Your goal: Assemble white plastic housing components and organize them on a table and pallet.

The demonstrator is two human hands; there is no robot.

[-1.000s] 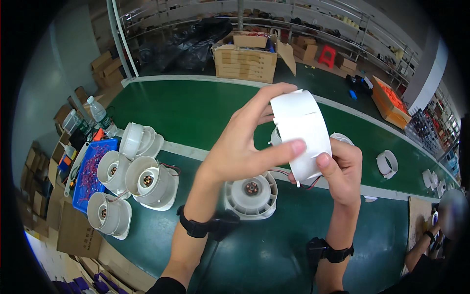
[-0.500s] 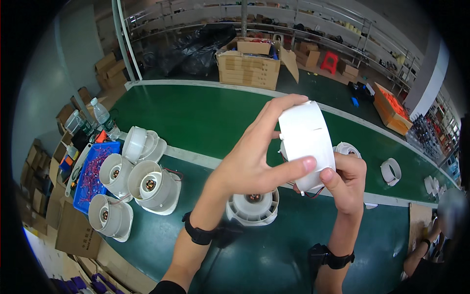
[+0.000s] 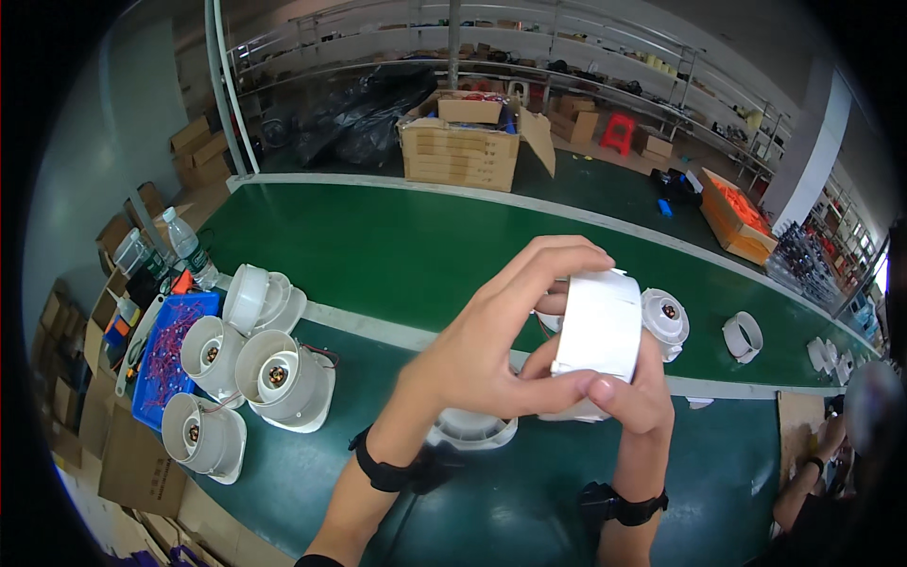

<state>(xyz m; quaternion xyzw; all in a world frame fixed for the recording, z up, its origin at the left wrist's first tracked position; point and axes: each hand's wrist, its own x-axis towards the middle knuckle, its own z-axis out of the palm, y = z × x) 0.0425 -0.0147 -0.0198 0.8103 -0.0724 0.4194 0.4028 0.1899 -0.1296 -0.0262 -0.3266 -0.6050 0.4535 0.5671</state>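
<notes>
Between both hands is a white round plastic housing (image 3: 601,326), its smooth outer wall facing me and tilted over the bench. My left hand (image 3: 463,350) grips its top edge with the fingers and its lower edge with the thumb. My right hand (image 3: 642,392) closes around the lower right, thumb on the near edge and fingers mostly hidden behind. Beneath my hands, partly covered, stands a white ribbed round base (image 3: 472,430) on the green bench. A white fan part with a copper-wound motor (image 3: 666,323) is just beyond my right hand.
Several white fan housings (image 3: 283,378) stand at the left beside a blue tray (image 3: 151,408) of red and purple wires. Water bottles (image 3: 189,248) are behind them. A white ring (image 3: 744,336) lies on the green belt (image 3: 378,236). At far right is another person's arm (image 3: 803,482).
Both hands have come lower with the white housing, and it has turned more upright. The right thumb now sits beside the left thumb tip. The whole view has shifted slightly.
</notes>
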